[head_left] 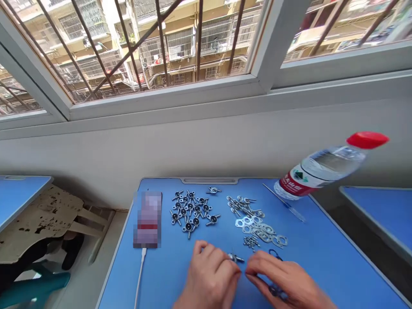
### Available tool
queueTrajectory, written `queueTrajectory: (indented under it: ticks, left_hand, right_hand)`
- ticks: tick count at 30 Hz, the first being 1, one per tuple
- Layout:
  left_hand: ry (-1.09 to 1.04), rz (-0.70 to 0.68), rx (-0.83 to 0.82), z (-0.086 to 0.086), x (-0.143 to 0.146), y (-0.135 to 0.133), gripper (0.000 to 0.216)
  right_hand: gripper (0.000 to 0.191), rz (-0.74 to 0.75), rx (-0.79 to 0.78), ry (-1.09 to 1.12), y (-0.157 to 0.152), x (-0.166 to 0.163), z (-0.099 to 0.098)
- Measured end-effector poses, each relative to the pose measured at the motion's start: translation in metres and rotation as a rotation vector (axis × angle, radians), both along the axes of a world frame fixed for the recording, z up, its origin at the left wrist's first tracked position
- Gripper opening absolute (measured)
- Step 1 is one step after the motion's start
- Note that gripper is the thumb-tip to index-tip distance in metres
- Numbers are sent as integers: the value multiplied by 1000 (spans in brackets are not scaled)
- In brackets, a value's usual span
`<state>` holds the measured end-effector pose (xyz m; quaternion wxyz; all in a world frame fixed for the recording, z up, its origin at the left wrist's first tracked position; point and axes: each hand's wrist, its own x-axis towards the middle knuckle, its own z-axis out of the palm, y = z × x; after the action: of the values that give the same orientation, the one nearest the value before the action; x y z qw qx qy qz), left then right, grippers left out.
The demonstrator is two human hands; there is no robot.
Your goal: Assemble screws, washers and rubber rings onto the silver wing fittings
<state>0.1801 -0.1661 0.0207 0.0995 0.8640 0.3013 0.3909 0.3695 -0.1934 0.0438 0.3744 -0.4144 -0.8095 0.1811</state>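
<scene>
My left hand (pixel 212 272) is closed at the front of the blue desk, its fingers curled and their contents hidden. Just beyond its fingertips is a small metal part with a pin (pixel 237 258); I cannot tell whether the hand touches it. To the right, my right hand (pixel 283 277) has thumb and fingers pinched together, and whatever they hold is out of sight. Dark small parts (pixel 277 292) show under its palm, and a black ring (pixel 275 254) lies by its knuckles. Ahead are tiny metal pieces (pixel 251 242) and flat metal plates (pixel 262 230).
Several metal parts with black centres (pixel 189 208) lie behind my left hand, with one metal part (pixel 213 190) farther back. Pinned metal parts (pixel 243 206), a pen (pixel 285 203) and a red-capped water bottle (pixel 322 171) are at right. A phone (pixel 149 219) with a white cable lies left.
</scene>
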Motion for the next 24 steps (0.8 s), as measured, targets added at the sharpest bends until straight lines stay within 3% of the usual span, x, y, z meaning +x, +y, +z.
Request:
queueTrajectory:
  ticks: [4,10,18,24]
  left_hand:
    - [23,61,-255,14,-10,4,15]
    - [138,81,-546,12,-14,11,22]
    - [256,66,-530,7,-3,10,19]
    - [279,76,-469,0,-2,13,16]
  right_hand:
    - [22,-180,-58,46,4,2,0]
    - [21,-320,-13,89,10,8,-14]
    - [16,-367,-100,-60,14,6,-28]
    - [16,-309,-74,-150,14,2,-32]
